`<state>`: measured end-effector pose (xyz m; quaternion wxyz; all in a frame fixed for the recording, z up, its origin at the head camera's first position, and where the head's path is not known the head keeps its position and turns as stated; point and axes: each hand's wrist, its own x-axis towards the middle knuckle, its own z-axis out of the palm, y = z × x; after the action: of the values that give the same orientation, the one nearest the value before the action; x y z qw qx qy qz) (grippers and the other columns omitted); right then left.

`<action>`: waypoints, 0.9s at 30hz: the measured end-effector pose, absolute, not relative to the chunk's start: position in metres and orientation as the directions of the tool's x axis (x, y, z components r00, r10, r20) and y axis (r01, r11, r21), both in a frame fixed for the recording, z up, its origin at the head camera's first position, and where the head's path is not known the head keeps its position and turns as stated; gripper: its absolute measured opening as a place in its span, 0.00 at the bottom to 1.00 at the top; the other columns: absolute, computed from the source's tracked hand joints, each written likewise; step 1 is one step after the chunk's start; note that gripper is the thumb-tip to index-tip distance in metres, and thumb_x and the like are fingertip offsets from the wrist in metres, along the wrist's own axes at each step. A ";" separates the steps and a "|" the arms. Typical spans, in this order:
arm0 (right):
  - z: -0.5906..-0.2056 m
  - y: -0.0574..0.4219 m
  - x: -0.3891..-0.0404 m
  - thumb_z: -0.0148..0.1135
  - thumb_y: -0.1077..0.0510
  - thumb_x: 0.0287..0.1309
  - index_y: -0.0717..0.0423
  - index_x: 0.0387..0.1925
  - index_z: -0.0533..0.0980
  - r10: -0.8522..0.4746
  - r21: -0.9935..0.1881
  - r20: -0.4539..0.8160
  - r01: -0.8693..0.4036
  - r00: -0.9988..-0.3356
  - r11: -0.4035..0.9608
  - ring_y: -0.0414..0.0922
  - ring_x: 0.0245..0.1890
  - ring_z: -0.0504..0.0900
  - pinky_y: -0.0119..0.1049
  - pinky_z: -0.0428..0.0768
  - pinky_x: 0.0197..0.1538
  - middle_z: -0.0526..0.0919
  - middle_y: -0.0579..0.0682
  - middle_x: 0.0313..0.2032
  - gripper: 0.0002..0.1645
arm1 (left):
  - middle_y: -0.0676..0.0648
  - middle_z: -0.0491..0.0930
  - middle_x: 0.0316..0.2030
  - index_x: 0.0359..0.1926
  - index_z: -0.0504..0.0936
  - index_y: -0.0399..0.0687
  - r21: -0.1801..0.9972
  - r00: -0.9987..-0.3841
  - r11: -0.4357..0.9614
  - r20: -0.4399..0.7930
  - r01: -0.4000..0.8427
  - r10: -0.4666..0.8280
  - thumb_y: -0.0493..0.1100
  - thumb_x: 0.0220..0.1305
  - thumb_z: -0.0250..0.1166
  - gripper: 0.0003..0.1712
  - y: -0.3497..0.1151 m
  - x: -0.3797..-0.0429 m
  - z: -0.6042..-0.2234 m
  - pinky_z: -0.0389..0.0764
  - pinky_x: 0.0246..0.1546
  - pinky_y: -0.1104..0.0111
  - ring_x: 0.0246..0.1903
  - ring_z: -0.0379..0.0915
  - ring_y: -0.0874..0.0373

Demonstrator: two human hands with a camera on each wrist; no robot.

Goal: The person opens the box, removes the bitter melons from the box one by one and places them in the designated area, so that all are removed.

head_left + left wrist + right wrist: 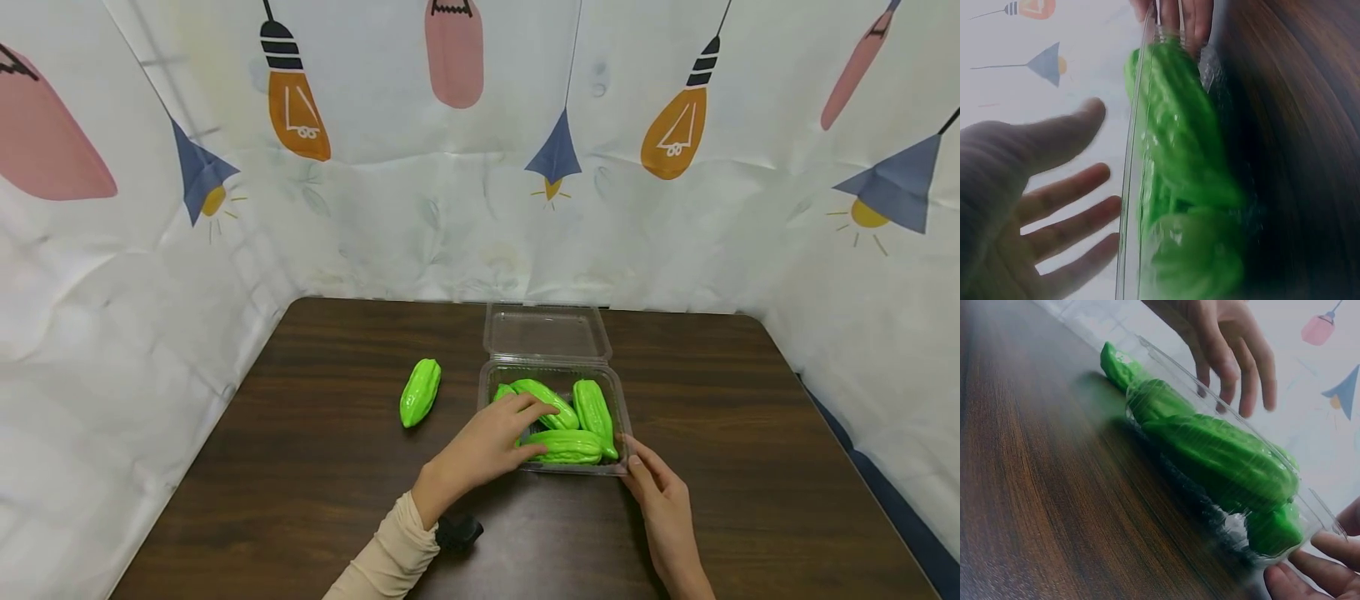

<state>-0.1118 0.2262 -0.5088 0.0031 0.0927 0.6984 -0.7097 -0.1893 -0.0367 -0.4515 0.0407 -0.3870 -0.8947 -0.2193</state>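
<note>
Near the middle of the counter (315, 467), a clear plastic clamshell box (585, 470) is holding at least 4 bitter melons (577, 447), one partly hidden at approx. 9 o'clock. A loose bitter melon (420, 392) is lying outside, btwn the box's 9 & 10 o'clock, well apart. The L hand (491, 440) is reaching over the box from 8 o'clock, fairly wide, fingers loose, gripping nothing visible. The R hand (660, 500) is pinching the box's corner at approx. 4 o'clock.

Doing this well is prob. calling for a light, steady R pinch: thin plastic is likely flexing or skidding under a hard squeeze. L fingers are best lifting over the 9 o'clock wall before going sideways, so as not to snag it.

Edges: the lid (547, 332) is lying back at 12 o'clock, near the counter's far edge, w/ the curtain (412, 233) just behind, so little room is remaining for pushing that way. More room is stretching toward 9 & 3 o'clock.
</note>
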 end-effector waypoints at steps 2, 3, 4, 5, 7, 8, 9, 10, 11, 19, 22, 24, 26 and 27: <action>-0.510 0.227 -0.112 0.51 0.45 0.80 0.58 0.77 0.65 0.127 -0.990 -0.138 0.137 -0.982 -0.019 0.22 0.62 0.76 0.22 0.80 0.61 0.66 0.49 0.73 0.34 | 0.51 0.83 0.57 0.67 0.79 0.54 0.330 -0.696 0.621 0.207 0.711 0.687 0.53 0.67 0.72 0.30 -0.031 -0.189 -0.451 0.83 0.57 0.64 0.56 0.81 0.57; -0.510 0.228 -0.112 0.51 0.44 0.80 0.58 0.77 0.64 0.129 -0.990 -0.141 0.140 -0.982 -0.017 0.22 0.61 0.76 0.21 0.80 0.61 0.66 0.48 0.72 0.35 | 0.52 0.83 0.58 0.67 0.79 0.54 0.315 -0.698 0.631 0.187 0.709 0.691 0.53 0.67 0.72 0.30 -0.028 -0.189 -0.451 0.83 0.57 0.65 0.56 0.81 0.58; -0.510 0.228 -0.112 0.51 0.44 0.80 0.58 0.77 0.64 0.130 -0.990 -0.144 0.144 -0.981 -0.017 0.22 0.61 0.76 0.21 0.80 0.61 0.67 0.47 0.71 0.35 | 0.53 0.83 0.58 0.67 0.79 0.55 0.297 -0.699 0.640 0.172 0.709 0.694 0.54 0.67 0.72 0.29 -0.025 -0.189 -0.451 0.83 0.57 0.66 0.55 0.81 0.58; -0.510 0.229 -0.112 0.52 0.44 0.80 0.58 0.77 0.64 0.131 -0.989 -0.148 0.147 -0.980 -0.018 0.22 0.61 0.77 0.21 0.80 0.60 0.67 0.45 0.71 0.35 | 0.53 0.84 0.57 0.66 0.79 0.56 0.278 -0.697 0.646 0.163 0.711 0.698 0.54 0.67 0.72 0.29 -0.023 -0.189 -0.452 0.83 0.56 0.66 0.55 0.82 0.59; -0.510 0.228 -0.112 0.52 0.44 0.79 0.58 0.77 0.65 0.133 -0.988 -0.155 0.154 -0.979 -0.020 0.22 0.61 0.77 0.22 0.80 0.60 0.69 0.42 0.69 0.35 | 0.53 0.83 0.57 0.66 0.80 0.56 0.248 -0.700 0.659 0.145 0.710 0.699 0.55 0.66 0.72 0.30 -0.021 -0.189 -0.454 0.84 0.54 0.67 0.54 0.83 0.59; -0.510 0.228 -0.112 0.52 0.44 0.79 0.58 0.76 0.65 0.133 -0.987 -0.158 0.157 -0.978 -0.020 0.22 0.61 0.77 0.22 0.80 0.60 0.69 0.40 0.69 0.35 | 0.53 0.83 0.57 0.66 0.79 0.56 0.237 -0.701 0.664 0.141 0.709 0.699 0.56 0.66 0.72 0.30 -0.020 -0.189 -0.454 0.85 0.54 0.67 0.53 0.83 0.59; -0.510 0.227 -0.112 0.52 0.44 0.79 0.58 0.76 0.65 0.133 -0.987 -0.161 0.159 -0.978 -0.022 0.22 0.61 0.77 0.22 0.80 0.60 0.69 0.39 0.69 0.35 | 0.53 0.83 0.57 0.66 0.79 0.57 0.225 -0.701 0.666 0.143 0.711 0.699 0.56 0.66 0.72 0.30 -0.020 -0.189 -0.456 0.85 0.53 0.67 0.53 0.83 0.59; -0.509 0.227 -0.112 0.52 0.44 0.79 0.58 0.76 0.66 0.132 -0.987 -0.159 0.157 -0.978 -0.022 0.22 0.61 0.76 0.22 0.80 0.61 0.70 0.38 0.68 0.34 | 0.53 0.83 0.57 0.66 0.79 0.57 0.216 -0.702 0.670 0.148 0.710 0.697 0.56 0.65 0.73 0.30 -0.020 -0.189 -0.457 0.85 0.53 0.67 0.52 0.83 0.59; -0.509 0.226 -0.112 0.52 0.44 0.79 0.58 0.76 0.66 0.132 -0.988 -0.157 0.155 -0.979 -0.021 0.22 0.62 0.76 0.22 0.80 0.61 0.70 0.37 0.68 0.34 | 0.53 0.83 0.57 0.66 0.80 0.57 0.211 -0.704 0.673 0.156 0.709 0.693 0.56 0.65 0.73 0.30 -0.020 -0.189 -0.457 0.85 0.52 0.67 0.52 0.83 0.59; -0.510 0.223 -0.111 0.53 0.45 0.79 0.59 0.75 0.67 0.130 -0.990 -0.141 0.138 -0.981 -0.029 0.22 0.63 0.76 0.23 0.80 0.61 0.74 0.32 0.65 0.34 | 0.55 0.87 0.53 0.64 0.82 0.57 0.125 -0.696 0.685 0.175 0.718 0.697 0.57 0.65 0.71 0.28 -0.016 -0.187 -0.467 0.86 0.51 0.65 0.47 0.86 0.59; -0.510 0.223 -0.110 0.52 0.45 0.79 0.59 0.75 0.67 0.139 -0.991 -0.137 0.134 -0.981 -0.029 0.22 0.63 0.76 0.23 0.80 0.61 0.75 0.33 0.64 0.33 | 0.56 0.87 0.54 0.64 0.82 0.57 0.139 -0.694 0.680 0.168 0.720 0.700 0.56 0.66 0.71 0.28 -0.015 -0.187 -0.469 0.86 0.51 0.65 0.47 0.86 0.60; -0.510 0.223 -0.110 0.52 0.45 0.80 0.60 0.75 0.67 0.143 -0.991 -0.134 0.132 -0.981 -0.026 0.22 0.63 0.75 0.22 0.80 0.61 0.75 0.34 0.65 0.34 | 0.56 0.88 0.54 0.64 0.82 0.57 0.146 -0.691 0.675 0.173 0.723 0.702 0.56 0.66 0.71 0.28 -0.015 -0.187 -0.470 0.86 0.51 0.66 0.47 0.86 0.60; -0.509 0.223 -0.110 0.53 0.44 0.79 0.60 0.75 0.67 0.146 -0.991 -0.134 0.132 -0.980 -0.023 0.22 0.63 0.75 0.22 0.80 0.60 0.74 0.34 0.65 0.34 | 0.56 0.88 0.53 0.64 0.81 0.57 0.146 -0.686 0.670 0.180 0.727 0.705 0.56 0.66 0.71 0.27 -0.016 -0.188 -0.470 0.86 0.52 0.66 0.47 0.86 0.61; -0.509 0.223 -0.110 0.53 0.44 0.79 0.60 0.75 0.67 0.145 -0.991 -0.134 0.132 -0.980 -0.022 0.22 0.63 0.76 0.22 0.80 0.60 0.74 0.35 0.65 0.34 | 0.56 0.88 0.53 0.64 0.81 0.57 0.147 -0.683 0.667 0.184 0.730 0.707 0.56 0.66 0.71 0.28 -0.016 -0.188 -0.470 0.86 0.52 0.66 0.47 0.86 0.61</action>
<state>-0.1101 0.2231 -0.5091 -0.0046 0.0990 0.6992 -0.7080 -0.1883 -0.0163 -0.4705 0.0555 -0.3942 -0.9114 -0.1046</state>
